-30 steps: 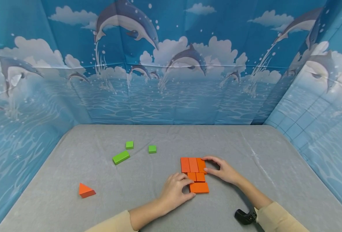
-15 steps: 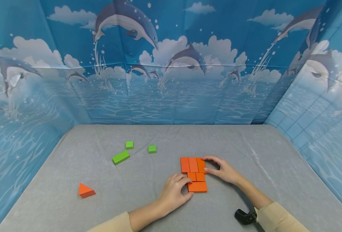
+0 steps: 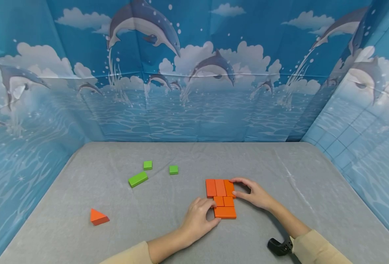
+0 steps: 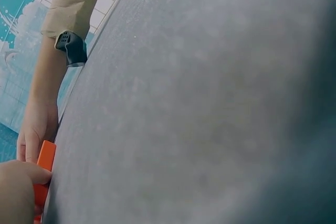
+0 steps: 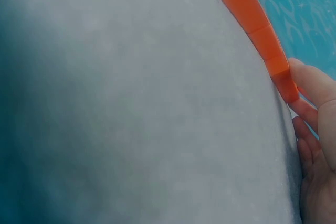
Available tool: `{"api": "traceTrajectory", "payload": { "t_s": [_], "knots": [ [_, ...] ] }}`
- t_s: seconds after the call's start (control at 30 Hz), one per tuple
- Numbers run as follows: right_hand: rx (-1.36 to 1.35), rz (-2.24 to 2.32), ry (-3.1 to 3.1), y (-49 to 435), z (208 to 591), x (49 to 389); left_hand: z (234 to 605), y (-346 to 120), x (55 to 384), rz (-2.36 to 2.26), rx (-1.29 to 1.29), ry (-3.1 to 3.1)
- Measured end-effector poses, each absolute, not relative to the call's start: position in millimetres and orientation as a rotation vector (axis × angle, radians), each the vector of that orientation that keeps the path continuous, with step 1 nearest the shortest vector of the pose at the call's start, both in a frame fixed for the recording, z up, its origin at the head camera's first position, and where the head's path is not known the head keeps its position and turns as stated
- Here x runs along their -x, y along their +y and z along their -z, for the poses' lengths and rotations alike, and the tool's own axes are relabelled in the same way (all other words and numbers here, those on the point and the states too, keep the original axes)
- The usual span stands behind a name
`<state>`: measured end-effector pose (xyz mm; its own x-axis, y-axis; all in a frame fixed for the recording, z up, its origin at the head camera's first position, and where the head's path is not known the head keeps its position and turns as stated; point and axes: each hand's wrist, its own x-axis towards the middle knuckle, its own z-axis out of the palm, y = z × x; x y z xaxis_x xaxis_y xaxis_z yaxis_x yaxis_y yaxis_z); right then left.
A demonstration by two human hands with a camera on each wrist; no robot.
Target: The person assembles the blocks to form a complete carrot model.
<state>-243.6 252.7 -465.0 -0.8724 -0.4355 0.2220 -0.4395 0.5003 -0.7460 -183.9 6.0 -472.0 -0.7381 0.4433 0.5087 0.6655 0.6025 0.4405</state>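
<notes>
Flat orange blocks form a group in the head view: three upright ones side by side on top, two small square blocks below, and a long orange block lying crosswise at the bottom. My left hand is at the long block's left end, thumb along its near edge, index finger by its upper left corner. My right hand holds the rightmost upright block between index finger and thumb. In the left wrist view, the left thumb rests against an orange block. The right wrist view shows an orange row beside the right fingers.
Two small green blocks and a longer green block lie at the back left. An orange triangular block is at the front left. A black device is at the right sleeve. Dolphin-print cloth surrounds the grey table.
The long orange block has slid slightly left and up against the two squares, with my left hand on it. Lately the left index finger has drawn back a little. My right hand stays put.
</notes>
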Motion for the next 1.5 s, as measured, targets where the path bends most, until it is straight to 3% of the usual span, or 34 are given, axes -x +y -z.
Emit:
{"api": "traceTrajectory", "payload": {
  "t_s": [1.0, 1.13, 1.5],
  "knots": [
    [-0.772, -1.368, -2.746, 253, 465, 244, 469, -1, 187, 0.999, 0.934, -2.484],
    [-0.775, -1.368, -2.748, 253, 465, 244, 458, -28, 192, 1.147, 0.886, -2.449],
    [-0.781, -1.353, -2.747, 253, 466, 245, 449, -169, 198, 1.06, 0.722, -2.319]
  ]
}}
